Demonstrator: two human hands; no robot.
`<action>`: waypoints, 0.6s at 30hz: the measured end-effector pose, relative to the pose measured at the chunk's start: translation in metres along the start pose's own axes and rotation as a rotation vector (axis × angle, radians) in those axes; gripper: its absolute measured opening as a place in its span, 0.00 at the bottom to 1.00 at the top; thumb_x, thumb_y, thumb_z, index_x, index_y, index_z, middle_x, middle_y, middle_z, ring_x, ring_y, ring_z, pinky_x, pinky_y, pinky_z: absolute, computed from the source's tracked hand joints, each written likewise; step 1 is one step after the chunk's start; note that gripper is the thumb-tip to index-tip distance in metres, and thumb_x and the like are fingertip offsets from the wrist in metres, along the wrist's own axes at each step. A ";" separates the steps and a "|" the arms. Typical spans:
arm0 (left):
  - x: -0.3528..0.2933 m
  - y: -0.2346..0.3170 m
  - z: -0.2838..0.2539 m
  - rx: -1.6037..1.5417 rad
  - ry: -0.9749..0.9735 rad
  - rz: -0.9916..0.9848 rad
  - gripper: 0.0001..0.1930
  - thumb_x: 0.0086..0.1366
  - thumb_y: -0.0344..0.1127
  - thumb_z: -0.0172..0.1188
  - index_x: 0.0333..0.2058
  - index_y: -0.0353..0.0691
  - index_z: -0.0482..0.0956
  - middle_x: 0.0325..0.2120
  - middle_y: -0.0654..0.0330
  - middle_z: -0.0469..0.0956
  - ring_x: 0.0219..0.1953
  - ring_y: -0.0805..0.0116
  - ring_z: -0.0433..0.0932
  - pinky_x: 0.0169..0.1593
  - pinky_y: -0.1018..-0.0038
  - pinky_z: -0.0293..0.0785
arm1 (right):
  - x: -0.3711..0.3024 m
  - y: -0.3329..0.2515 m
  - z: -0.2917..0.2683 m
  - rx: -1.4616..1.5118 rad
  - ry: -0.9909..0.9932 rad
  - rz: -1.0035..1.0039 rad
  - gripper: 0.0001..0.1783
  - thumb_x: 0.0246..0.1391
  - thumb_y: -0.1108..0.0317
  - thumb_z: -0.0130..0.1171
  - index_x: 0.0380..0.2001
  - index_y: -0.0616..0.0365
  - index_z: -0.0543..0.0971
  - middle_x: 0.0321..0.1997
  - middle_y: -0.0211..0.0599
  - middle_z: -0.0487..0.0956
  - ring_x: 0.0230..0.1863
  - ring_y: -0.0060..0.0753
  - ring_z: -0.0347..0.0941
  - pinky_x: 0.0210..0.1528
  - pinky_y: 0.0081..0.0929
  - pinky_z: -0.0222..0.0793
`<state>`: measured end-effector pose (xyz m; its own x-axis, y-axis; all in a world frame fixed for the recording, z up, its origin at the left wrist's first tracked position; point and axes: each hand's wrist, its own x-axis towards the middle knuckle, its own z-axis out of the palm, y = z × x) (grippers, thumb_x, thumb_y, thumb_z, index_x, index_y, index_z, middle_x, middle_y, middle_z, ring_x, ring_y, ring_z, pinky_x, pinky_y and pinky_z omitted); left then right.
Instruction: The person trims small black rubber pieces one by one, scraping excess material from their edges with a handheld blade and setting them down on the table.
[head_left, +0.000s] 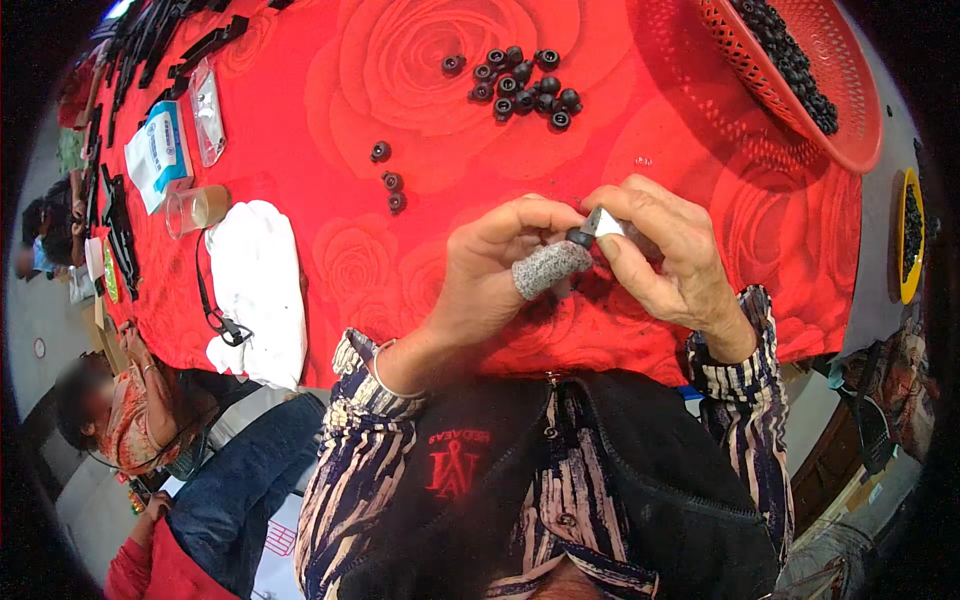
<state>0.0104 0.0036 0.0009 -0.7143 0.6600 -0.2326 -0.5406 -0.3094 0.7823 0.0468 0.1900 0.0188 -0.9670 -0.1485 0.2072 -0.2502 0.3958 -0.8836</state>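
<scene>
Above the near part of a red rose-patterned tablecloth, my two hands meet. My left hand pinches a small black knob-like part, and its thumb wears a grey knitted finger cover. In my right hand, thumb and fingers grip a small white and silvery wedge-shaped piece, which meets the black part; its exact kind is unclear. Farther off lies a cluster of similar round black parts. A short row of three more sits left of it.
At the far right, a tilted red plastic basket holds many black parts. A yellow-rimmed container stands beyond the table. On the left are a white cloth, plastic cup, tissue pack and long black pieces. People sit nearby.
</scene>
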 end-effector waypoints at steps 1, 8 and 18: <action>0.000 -0.002 -0.002 0.019 -0.019 0.034 0.12 0.59 0.23 0.56 0.43 0.31 0.71 0.34 0.60 0.73 0.33 0.76 0.74 0.33 0.83 0.71 | 0.000 0.000 0.000 0.016 0.005 0.004 0.12 0.44 0.77 0.53 0.36 0.66 0.73 0.22 0.40 0.68 0.22 0.36 0.67 0.23 0.27 0.62; 0.000 0.000 -0.002 0.009 -0.015 0.016 0.12 0.59 0.23 0.56 0.43 0.30 0.71 0.38 0.60 0.70 0.36 0.76 0.73 0.34 0.82 0.71 | 0.000 0.003 0.002 0.071 -0.001 0.018 0.11 0.44 0.78 0.54 0.35 0.66 0.74 0.22 0.39 0.69 0.21 0.34 0.67 0.23 0.26 0.62; 0.000 -0.003 -0.001 0.063 -0.014 0.045 0.12 0.60 0.25 0.56 0.44 0.33 0.71 0.35 0.62 0.72 0.34 0.79 0.72 0.32 0.84 0.70 | 0.001 0.004 0.003 0.044 0.034 -0.015 0.11 0.43 0.79 0.54 0.35 0.66 0.73 0.22 0.39 0.69 0.21 0.34 0.67 0.23 0.26 0.62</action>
<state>0.0112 0.0038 -0.0023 -0.7305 0.6563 -0.1885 -0.4786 -0.2953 0.8269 0.0455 0.1884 0.0144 -0.9645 -0.1225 0.2342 -0.2629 0.3537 -0.8977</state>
